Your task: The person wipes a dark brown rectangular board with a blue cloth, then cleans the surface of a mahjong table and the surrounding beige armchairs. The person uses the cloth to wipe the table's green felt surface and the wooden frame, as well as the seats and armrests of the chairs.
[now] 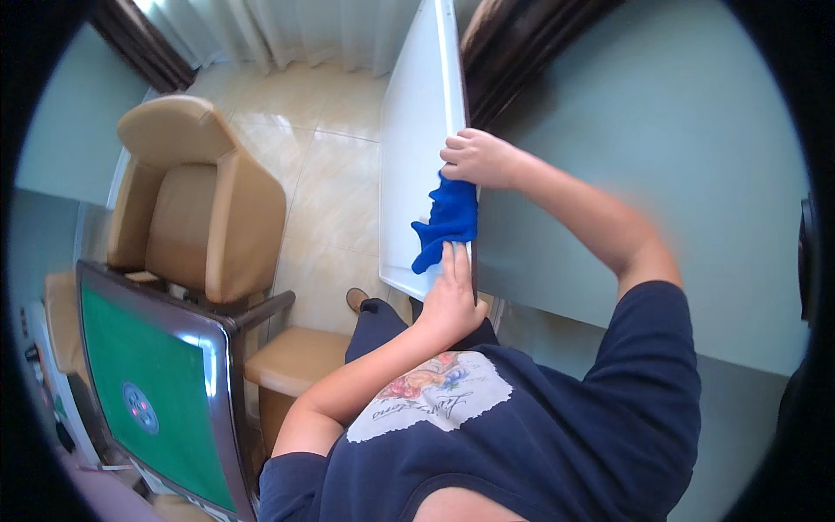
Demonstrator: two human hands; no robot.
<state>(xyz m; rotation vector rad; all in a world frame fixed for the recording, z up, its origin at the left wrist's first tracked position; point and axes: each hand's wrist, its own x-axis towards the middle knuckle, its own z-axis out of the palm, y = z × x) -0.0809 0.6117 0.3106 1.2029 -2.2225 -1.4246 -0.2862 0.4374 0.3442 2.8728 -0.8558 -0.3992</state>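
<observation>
A white panel (414, 150) with a raised rim and a dark outer side stands steeply on edge before me. A crumpled blue cloth (453, 212) lies against its right rim. My right hand (479, 158) is curled over that rim, its fingers closed on the cloth's upper end. Lower down, my left hand (453, 303) holds the same rim. Two of its fingers stretch along the white face up to the cloth's lower edge, and the thumb sits on the dark side.
At the left stands a mahjong table (156, 385) with a green top and a round centre panel. A tan armchair (189, 202) is beyond it, and a tan seat (297, 359) is close to my left arm. A pale green wall (652, 130) runs along the right. Curtains (287, 32) hang at the far end.
</observation>
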